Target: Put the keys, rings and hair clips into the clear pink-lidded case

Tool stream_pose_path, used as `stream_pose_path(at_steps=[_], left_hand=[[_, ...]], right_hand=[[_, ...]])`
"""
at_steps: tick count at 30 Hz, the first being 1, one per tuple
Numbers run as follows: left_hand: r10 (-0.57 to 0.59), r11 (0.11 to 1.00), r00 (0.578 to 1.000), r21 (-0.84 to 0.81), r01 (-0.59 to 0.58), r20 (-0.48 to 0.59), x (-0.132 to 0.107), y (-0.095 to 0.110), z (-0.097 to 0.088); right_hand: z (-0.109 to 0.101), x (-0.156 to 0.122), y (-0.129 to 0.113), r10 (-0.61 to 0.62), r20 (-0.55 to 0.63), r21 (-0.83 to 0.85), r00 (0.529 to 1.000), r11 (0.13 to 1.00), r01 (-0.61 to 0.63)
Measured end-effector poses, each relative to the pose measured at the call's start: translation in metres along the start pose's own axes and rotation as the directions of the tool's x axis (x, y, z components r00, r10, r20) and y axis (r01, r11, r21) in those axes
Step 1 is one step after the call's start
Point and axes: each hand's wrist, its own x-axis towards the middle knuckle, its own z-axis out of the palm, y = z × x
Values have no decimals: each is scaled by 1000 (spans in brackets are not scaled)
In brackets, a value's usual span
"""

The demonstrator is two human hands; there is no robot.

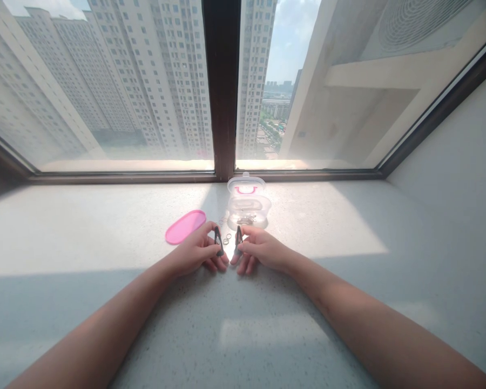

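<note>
My left hand (200,249) pinches a black snap hair clip (218,241) upright between thumb and forefinger. A second black snap hair clip (238,241) stands upright in the grip of my right hand (259,249). The two clips face each other, a small gap apart. Between and just behind them, a few small metal rings (227,239) lie on the sill. Beyond my right hand sits a clear plastic box (263,208), its lid (246,186) tipped back, with small metal pieces inside that are too small to tell apart.
A pink oval plastic piece (184,227) lies on the sill beside my left hand. The speckled pale windowsill (178,335) runs under both arms. Behind it rise the window panes, split by a dark upright frame (224,108). A white wall (461,151) bounds the right side.
</note>
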Motion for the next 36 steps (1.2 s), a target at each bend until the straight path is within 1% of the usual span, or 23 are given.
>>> stream_pose_path(at_steps=[7,15,20,36], left_hand=[[16,1000,1000,9,-16,-15,0,-1,0],[-3,1000,1000,13,3,-14,0,0,1],[-14,1000,1000,21,14,-15,-1,1,1],[-15,1000,1000,21,15,-18,1,0,2]], right_hand=[[2,-1,-3,10,-25,-15,1000,1000,-10],[2,0,-1,0,-31,-13,1000,1000,-1],[2,1,0,-19,-20,-25,1000,1000,18],[-1,1,1,-1,0,-26,1000,1000,1]])
